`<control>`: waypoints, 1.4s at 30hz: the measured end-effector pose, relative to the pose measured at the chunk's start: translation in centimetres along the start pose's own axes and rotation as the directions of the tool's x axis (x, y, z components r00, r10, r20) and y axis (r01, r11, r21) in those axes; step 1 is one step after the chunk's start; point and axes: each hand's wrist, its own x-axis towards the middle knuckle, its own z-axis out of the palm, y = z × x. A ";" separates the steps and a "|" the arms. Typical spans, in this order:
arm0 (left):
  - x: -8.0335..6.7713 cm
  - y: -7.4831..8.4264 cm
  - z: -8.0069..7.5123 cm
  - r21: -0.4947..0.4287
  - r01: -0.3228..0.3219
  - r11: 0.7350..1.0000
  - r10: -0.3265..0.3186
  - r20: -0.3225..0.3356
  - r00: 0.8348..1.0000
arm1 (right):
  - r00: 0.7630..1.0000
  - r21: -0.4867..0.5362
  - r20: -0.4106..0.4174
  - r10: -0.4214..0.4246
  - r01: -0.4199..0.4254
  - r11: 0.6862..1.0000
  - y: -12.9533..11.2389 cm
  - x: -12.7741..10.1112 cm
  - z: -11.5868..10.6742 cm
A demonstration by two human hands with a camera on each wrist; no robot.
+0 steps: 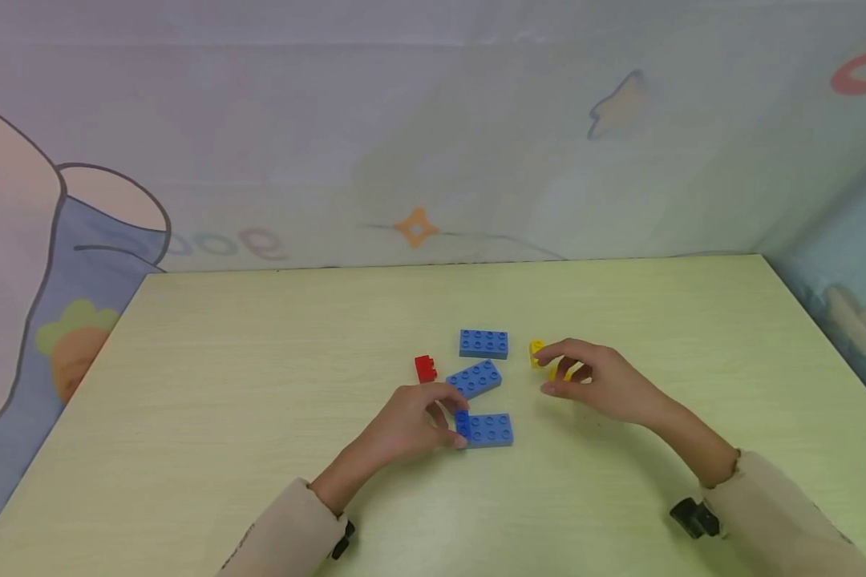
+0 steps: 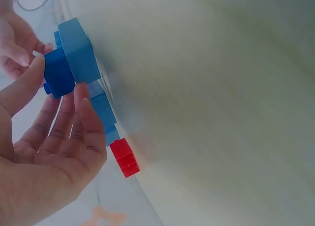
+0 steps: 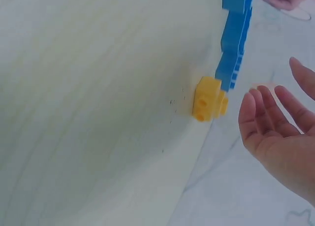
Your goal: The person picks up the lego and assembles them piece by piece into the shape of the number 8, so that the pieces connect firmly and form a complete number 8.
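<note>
A red brick (image 1: 425, 368) is seen left of centre on the table (image 1: 224, 401), untouched. A small dark-blue brick (image 1: 463, 424) is pinched by the left hand (image 1: 411, 421), touching the near blue plate (image 1: 491, 429). Two more blue plates (image 1: 474, 378) lie just behind. A yellow brick (image 1: 536, 353) sits just beside the right hand (image 1: 599, 381), fingers loosely spread, nothing held.

We see the bricks bunched mid-tabletop (image 1: 260, 385): a red brick (image 1: 425, 368) at nine o'clock of the cluster, three blue plates (image 1: 483, 343) stacked toward six, yellow bricks (image 1: 536, 353) at three. Our left hand (image 1: 411, 421) crowds the nearest blue plate (image 1: 489, 429); our right hand (image 1: 592, 381) crowds the yellow ones. Bare tabletop lies wide at nine, three and twelve o'clock; walls close off the far and right edges.
</note>
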 end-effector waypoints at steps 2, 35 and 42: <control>0.0 0.0 0.0 -0.005 0.000 1.000 0.000 -0.001 1.000 | 0.999 -0.010 -0.021 0.037 -0.037 0.999 0.4 -0.1 -0.4; 0.3 -0.1 -0.1 0.011 0.023 1.000 -0.023 0.008 1.000 | 0.977 -0.142 -0.057 0.207 -0.213 0.967 3.2 -0.5 0.2; 0.3 0.0 -0.1 0.017 0.024 1.000 -0.024 0.012 1.000 | 0.975 -0.134 -0.060 0.213 -0.219 0.966 3.2 -0.4 0.2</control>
